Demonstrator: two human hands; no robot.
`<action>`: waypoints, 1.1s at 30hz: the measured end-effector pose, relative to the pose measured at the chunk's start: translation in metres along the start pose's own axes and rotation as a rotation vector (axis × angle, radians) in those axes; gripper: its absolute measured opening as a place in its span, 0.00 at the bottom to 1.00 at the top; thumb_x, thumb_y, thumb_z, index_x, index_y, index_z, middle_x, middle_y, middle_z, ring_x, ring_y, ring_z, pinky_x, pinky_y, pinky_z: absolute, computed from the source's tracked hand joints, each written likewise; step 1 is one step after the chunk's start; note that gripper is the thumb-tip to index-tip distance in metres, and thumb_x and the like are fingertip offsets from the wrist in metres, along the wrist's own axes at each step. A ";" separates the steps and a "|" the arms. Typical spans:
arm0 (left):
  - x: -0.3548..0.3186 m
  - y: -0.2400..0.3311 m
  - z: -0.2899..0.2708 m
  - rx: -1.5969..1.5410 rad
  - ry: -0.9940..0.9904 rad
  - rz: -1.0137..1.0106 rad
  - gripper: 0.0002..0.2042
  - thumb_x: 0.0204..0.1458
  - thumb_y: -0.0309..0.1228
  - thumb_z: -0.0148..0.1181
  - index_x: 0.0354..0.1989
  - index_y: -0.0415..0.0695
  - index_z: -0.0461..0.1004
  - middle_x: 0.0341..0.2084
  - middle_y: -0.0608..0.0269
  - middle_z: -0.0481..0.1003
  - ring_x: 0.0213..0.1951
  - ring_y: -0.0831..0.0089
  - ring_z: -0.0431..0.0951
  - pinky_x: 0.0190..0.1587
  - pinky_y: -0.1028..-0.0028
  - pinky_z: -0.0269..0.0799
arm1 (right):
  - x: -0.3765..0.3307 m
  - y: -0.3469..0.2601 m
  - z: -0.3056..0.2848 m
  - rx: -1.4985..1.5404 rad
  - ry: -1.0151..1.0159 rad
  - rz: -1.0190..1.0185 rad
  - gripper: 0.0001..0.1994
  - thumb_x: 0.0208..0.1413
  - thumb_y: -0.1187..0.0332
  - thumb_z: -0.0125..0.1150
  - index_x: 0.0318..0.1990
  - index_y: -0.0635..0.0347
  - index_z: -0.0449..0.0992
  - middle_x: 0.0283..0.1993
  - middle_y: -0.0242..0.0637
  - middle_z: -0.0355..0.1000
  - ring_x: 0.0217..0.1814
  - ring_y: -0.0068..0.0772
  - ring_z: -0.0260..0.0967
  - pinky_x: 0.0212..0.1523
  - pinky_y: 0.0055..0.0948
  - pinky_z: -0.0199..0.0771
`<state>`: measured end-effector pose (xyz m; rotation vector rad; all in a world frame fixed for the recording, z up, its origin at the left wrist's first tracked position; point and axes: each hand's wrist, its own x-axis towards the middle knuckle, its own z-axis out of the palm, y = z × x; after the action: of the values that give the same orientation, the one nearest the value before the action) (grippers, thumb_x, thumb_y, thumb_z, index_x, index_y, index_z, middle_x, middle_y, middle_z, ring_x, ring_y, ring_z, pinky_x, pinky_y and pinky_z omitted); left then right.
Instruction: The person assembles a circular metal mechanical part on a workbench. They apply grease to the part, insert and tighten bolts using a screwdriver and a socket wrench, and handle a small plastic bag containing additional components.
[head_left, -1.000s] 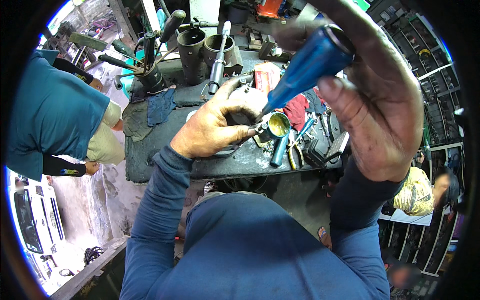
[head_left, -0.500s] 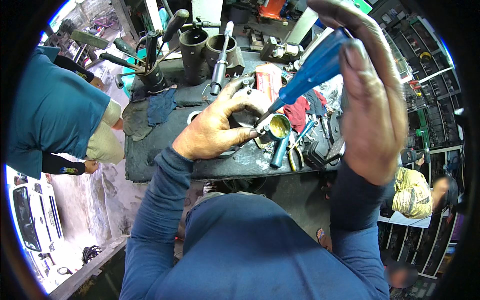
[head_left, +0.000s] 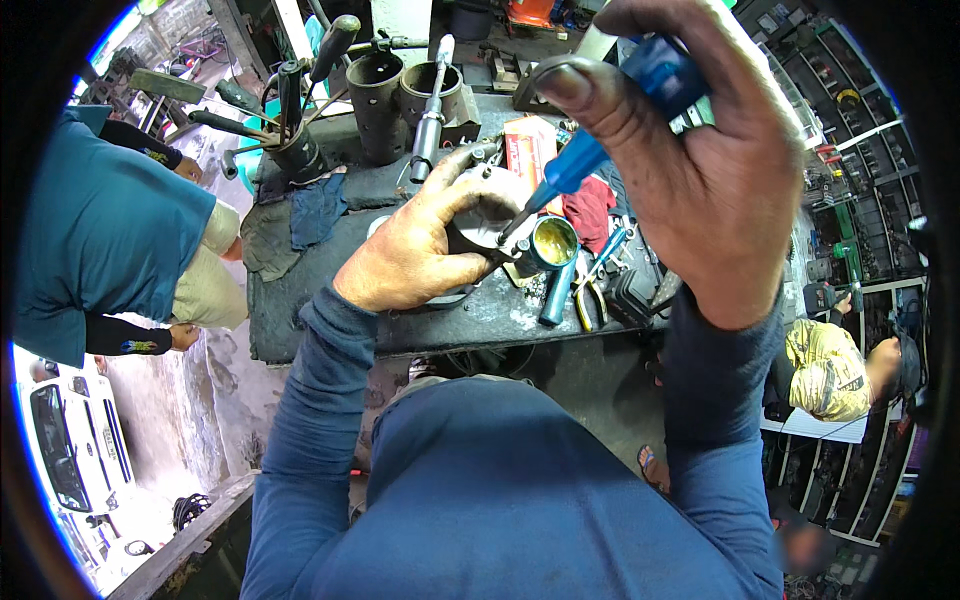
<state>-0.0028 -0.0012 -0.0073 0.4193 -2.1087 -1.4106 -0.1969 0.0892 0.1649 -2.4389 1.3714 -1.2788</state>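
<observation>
While the dark workbench (head_left: 330,320) spreads beneath both hands, the right hand (head_left: 715,190) is wrapped tightly around a blue-handled screwdriver (head_left: 600,140), raised above and right of the left hand (head_left: 420,255). That hand is closed around a grey metal part (head_left: 480,215). Just right of its fingers sits a small brass-coloured cup (head_left: 553,242), where the screwdriver's tip meets the part.

Mechanic's workshop. Evidence: grimy dark workbench (head_left: 300,320) under the hands; can of hammers and hand tools (head_left: 290,140) to the upper left; metal cylinder sleeves (head_left: 400,90) beyond; parts shelving (head_left: 850,170) at right; parked white car (head_left: 75,450) lower left.
</observation>
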 end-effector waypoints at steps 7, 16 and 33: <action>0.001 -0.007 -0.006 0.178 0.012 0.098 0.39 0.40 0.23 0.67 0.68 0.44 0.67 0.72 0.43 0.59 0.75 0.54 0.59 0.76 0.61 0.56 | 0.000 0.001 0.000 0.050 0.065 -0.003 0.24 0.57 0.74 0.74 0.60 0.70 0.75 0.56 0.43 0.79 0.54 0.29 0.76 0.59 0.28 0.73; 0.002 -0.012 -0.006 0.176 0.038 0.132 0.39 0.38 0.21 0.66 0.68 0.43 0.68 0.72 0.47 0.61 0.76 0.58 0.58 0.77 0.63 0.51 | -0.005 -0.006 -0.009 -0.177 0.073 0.149 0.19 0.60 0.57 0.74 0.49 0.62 0.78 0.38 0.31 0.76 0.38 0.21 0.70 0.44 0.24 0.72; 0.001 -0.008 -0.007 0.177 0.039 0.105 0.39 0.40 0.23 0.68 0.68 0.41 0.68 0.71 0.44 0.63 0.77 0.55 0.56 0.77 0.62 0.51 | 0.008 -0.020 -0.030 -0.472 -0.254 0.112 0.30 0.62 0.60 0.72 0.65 0.68 0.70 0.62 0.48 0.73 0.62 0.32 0.72 0.62 0.34 0.72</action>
<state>0.0002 -0.0103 -0.0128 0.3952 -2.1986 -1.1533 -0.2022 0.1045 0.1978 -2.6323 1.8660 -0.6443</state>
